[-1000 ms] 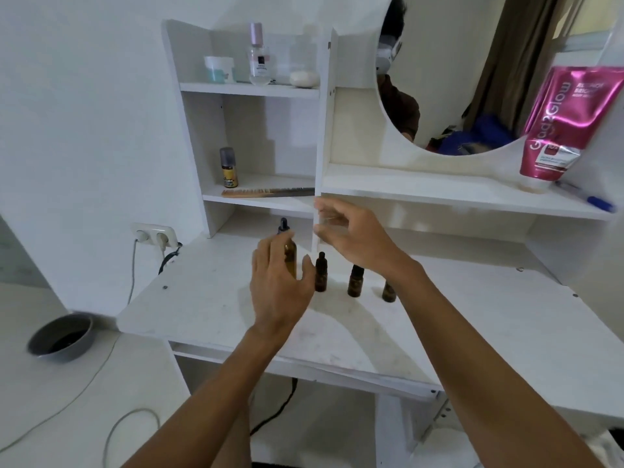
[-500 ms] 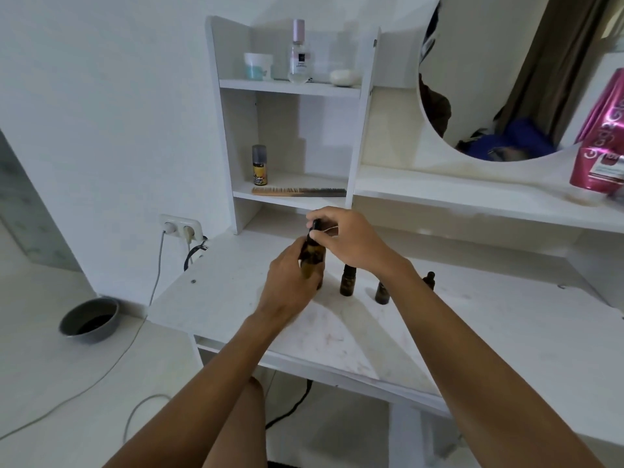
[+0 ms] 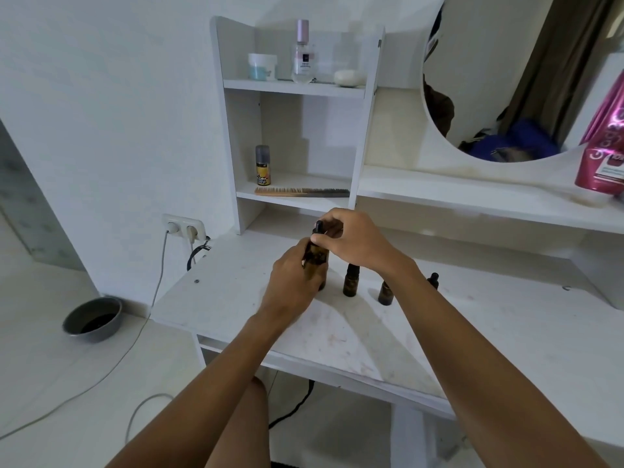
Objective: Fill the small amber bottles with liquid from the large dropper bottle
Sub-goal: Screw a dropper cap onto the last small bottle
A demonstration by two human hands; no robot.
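The large amber dropper bottle [image 3: 317,256] stands at the back left of the white table [image 3: 354,332]. My left hand [image 3: 292,285] is wrapped around its body. My right hand [image 3: 354,238] pinches its black dropper cap [image 3: 318,226] from above. Just right of it stands a small amber bottle [image 3: 351,281] with a black cap. Further right is another small amber bottle [image 3: 386,293], partly hidden by my right forearm. A black dropper top [image 3: 433,278] shows behind that forearm.
A shelf unit behind the table holds a comb [image 3: 302,191], a small spray can [image 3: 262,165], a jar [image 3: 261,65] and a perfume bottle [image 3: 303,52]. A pink tube [image 3: 604,143] stands at right. A grey bowl [image 3: 92,319] and cables lie on the floor at left.
Both hands closed on the large dropper bottle: the left hand gripped its body, the right hand came down onto the cap. The camera view shifted left.
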